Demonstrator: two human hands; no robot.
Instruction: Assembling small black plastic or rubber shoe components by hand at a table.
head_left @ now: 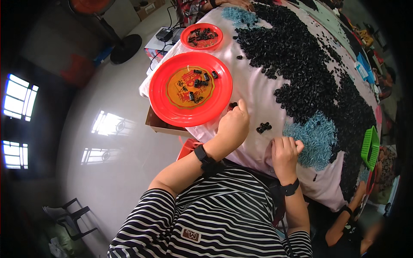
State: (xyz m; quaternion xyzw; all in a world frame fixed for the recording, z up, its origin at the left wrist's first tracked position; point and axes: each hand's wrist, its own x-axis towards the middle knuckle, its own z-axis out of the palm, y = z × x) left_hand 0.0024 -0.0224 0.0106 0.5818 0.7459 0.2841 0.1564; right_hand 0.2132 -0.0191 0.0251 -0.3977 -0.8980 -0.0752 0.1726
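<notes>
My left hand [234, 124] is beside the right rim of a large red plate [159, 99]. Its fingers are pinched on a small black part [232, 105], most of which they cover. Several black parts [198, 82] lie in the plate's orange-brown patterned middle. To the right, my right hand [284, 152] rests at the edge of a pile of thin light-blue pieces [316, 139]. Its fingers are curled together, and whatever they hold is hidden. Between my hands, a little further off, lies a small cluster of black parts [263, 127] on the pale pink cloth [256, 101].
A smaller red dish [184, 38] with black parts stands behind the plate. A great heap of black parts [297, 51] spreads over the table's right side, with a green basket [370, 148] at its edge. Other people's arms [357, 195] reach in at the right and far end [236, 3].
</notes>
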